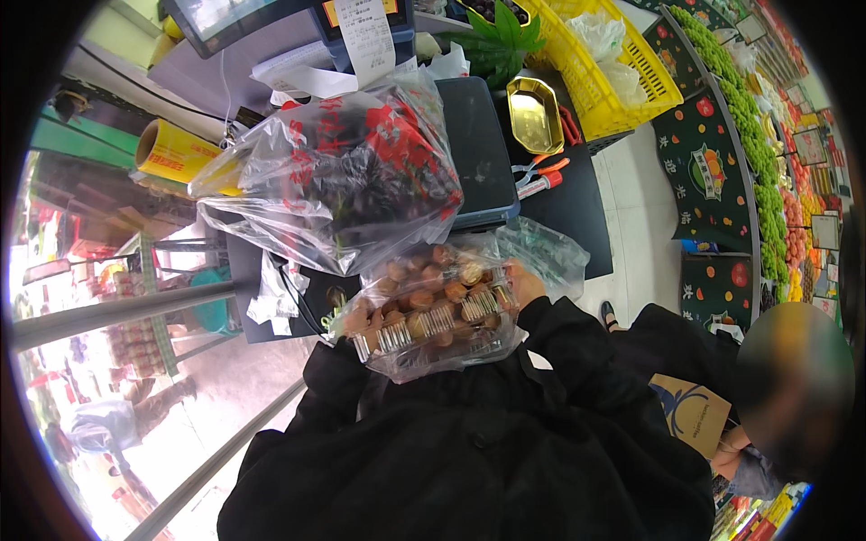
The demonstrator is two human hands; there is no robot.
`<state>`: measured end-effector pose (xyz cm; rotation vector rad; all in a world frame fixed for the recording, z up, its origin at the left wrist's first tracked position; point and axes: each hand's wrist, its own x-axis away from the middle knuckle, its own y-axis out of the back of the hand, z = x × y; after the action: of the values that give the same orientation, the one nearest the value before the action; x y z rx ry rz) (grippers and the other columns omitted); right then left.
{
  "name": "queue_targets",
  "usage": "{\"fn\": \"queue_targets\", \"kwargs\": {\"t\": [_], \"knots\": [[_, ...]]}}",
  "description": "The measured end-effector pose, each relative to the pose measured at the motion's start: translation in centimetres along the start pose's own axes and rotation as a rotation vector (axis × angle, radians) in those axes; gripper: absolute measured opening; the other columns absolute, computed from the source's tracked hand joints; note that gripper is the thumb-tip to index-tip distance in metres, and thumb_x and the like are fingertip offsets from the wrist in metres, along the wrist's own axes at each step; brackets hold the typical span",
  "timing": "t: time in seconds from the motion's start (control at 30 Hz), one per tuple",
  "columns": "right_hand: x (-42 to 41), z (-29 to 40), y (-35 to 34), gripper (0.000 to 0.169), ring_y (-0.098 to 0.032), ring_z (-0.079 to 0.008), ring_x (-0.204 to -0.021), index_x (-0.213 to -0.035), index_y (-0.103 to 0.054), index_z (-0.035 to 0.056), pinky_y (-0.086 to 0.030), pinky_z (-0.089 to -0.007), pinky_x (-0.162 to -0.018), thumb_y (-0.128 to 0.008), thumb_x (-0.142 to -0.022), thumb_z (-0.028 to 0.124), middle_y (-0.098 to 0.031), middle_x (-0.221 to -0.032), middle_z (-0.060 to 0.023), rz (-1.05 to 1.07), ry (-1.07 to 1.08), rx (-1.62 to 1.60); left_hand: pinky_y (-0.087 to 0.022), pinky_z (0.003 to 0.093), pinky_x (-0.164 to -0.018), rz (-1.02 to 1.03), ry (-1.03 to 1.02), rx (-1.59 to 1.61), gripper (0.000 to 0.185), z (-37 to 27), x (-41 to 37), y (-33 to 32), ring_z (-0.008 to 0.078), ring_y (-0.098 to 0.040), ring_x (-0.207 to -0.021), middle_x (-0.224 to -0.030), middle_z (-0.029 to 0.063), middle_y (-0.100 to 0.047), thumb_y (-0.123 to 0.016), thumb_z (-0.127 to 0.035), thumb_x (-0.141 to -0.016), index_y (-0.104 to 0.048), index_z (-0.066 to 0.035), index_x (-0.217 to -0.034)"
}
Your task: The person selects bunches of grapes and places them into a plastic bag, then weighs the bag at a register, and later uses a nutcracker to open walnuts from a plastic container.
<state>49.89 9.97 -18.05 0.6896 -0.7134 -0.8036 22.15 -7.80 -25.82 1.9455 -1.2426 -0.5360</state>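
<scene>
A clear plastic clamshell box of round brown fruit, inside a clear plastic bag, is held close to my body. My right hand grips its right end. At its left end is my left hand, partly covered by the shiny plastic. Just beyond the box, a large clear bag with red print holds dark contents and rests against a dark flat-topped device. Part of a thin clear bag spreads out beside my right hand.
Around the counter are a gold tray, orange-handled pliers, a red-capped tube, a yellow crate, a yellow film roll and a printed receipt. A person in black stands at the right, near fruit shelves.
</scene>
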Motion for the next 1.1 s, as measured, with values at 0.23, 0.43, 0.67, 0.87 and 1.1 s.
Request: {"fn": "queue_targets", "kwargs": {"t": [0.23,0.43,0.67,0.87,1.1], "knots": [[1.6,2.1,2.3,0.049,-0.054,-0.0338,-0.071,-0.108,-0.039,0.0059,-0.042,-0.0404,-0.062,-0.062,-0.066,0.009,-0.054,-0.078,-0.0113,0.029,0.086,-0.108,-0.038,0.0361,-0.044,-0.109,-0.042,0.092,0.017,-6.3,2.1,6.5,0.0278,-0.051,-0.048,-0.055,0.0126,-0.048,-0.061,-0.012,-0.073,-0.045,-0.005,-0.072],[2.5,1.1,1.9,0.063,-0.053,-0.0289,-0.065,-0.118,-0.039,0.0046,-0.041,-0.0352,-0.057,-0.066,-0.063,0.018,-0.051,-0.071,-0.0075,-0.026,0.259,-0.196,-0.04,0.0362,-0.047,0.165,0.174,0.114,0.014,-14.1,3.9,12.8,0.0307,-0.053,-0.051,-0.056,0.0136,-0.046,-0.051,-0.009,-0.08,-0.039,-0.004,-0.077],[1.4,3.9,3.7,0.059,-0.053,-0.0203,-0.058,-0.116,-0.046,0.0088,-0.041,-0.0288,-0.055,-0.066,-0.061,0.018,-0.051,-0.064,-0.0045,0.145,0.245,-0.424,-0.041,0.031,-0.044,-0.045,0.171,0.082,0.016,-13.0,9.5,11.2,0.0224,-0.052,-0.047,-0.058,0.0129,-0.046,-0.053,-0.008,-0.08,-0.039,-0.003,-0.076],[1.1,6.1,3.8,0.027,-0.057,-0.0223,-0.061,-0.09,-0.058,0.0074,-0.044,-0.0314,-0.055,-0.063,-0.065,0.016,-0.058,-0.065,-0.0048,0.115,0.369,-0.32,-0.036,0.0241,-0.042,-0.191,0.363,0.333,0.013,-13.6,15.3,10.4,0.0067,-0.043,-0.049,-0.056,0.0045,-0.045,-0.048,-0.003,-0.084,-0.038,-0.002,-0.075],[1.9,11.2,7.8,0.022,-0.057,-0.0217,-0.065,-0.081,-0.058,0.0058,-0.043,-0.03,-0.058,-0.066,-0.062,0.011,-0.057,-0.068,-0.0057,0.0,0.556,-0.267,-0.035,0.0199,-0.046,-0.369,0.462,0.521,0.01,-16.5,15.0,15.2,0.0055,-0.041,-0.054,-0.062,0.0032,-0.045,-0.044,0.0,-0.084,-0.038,-0.002,-0.076]]}}
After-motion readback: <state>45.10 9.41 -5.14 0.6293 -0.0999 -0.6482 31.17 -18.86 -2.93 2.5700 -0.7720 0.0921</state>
